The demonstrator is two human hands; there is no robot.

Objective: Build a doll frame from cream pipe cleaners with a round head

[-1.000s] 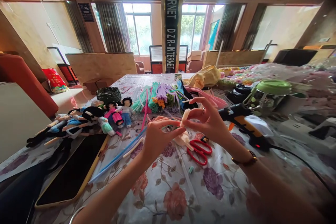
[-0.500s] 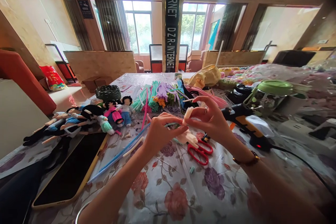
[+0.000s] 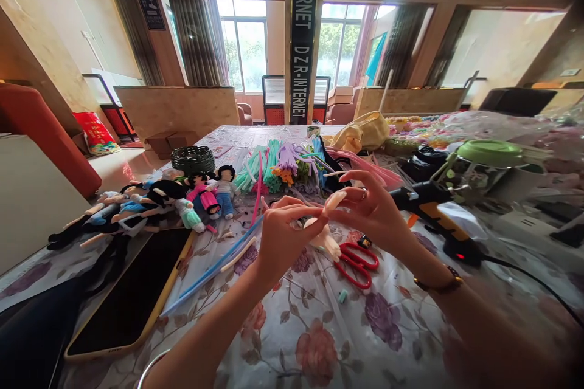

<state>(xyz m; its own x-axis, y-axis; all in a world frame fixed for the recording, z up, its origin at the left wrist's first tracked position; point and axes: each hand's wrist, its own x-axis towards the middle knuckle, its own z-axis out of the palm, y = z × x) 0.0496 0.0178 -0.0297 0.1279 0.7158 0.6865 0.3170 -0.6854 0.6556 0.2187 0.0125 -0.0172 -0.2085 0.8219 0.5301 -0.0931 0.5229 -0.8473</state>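
My left hand [image 3: 283, 232] and my right hand [image 3: 375, 209] meet over the table, thumbs and fingertips pinched together. Between them is a cream fuzzy pipe-cleaner piece [image 3: 335, 200], its lower end hidden by the fingers. A thin pale stem [image 3: 333, 174] reaches left from near my right fingers. Just beneath the hands is a larger cream fuzzy piece [image 3: 329, 244]; whether it hangs from them or rests on the table I cannot tell. Red-handled scissors [image 3: 354, 267] lie beside it, their blades hidden. Blue and cream pipe cleaners [image 3: 214, 270] lie left of my left wrist.
Left stand small dolls [image 3: 223, 191], a dark wire coil [image 3: 192, 159] and a phone [image 3: 132, 292]. Bundled colored pipe cleaners [image 3: 285, 164] lie beyond the hands. A glue gun [image 3: 438, 216] with a red light and a trailing cord lies right, before a green-lidded jar [image 3: 488, 161].
The cream piece between my fingers now leans further to the right. Both hands stay pinched together, and the whole view has shifted slightly.
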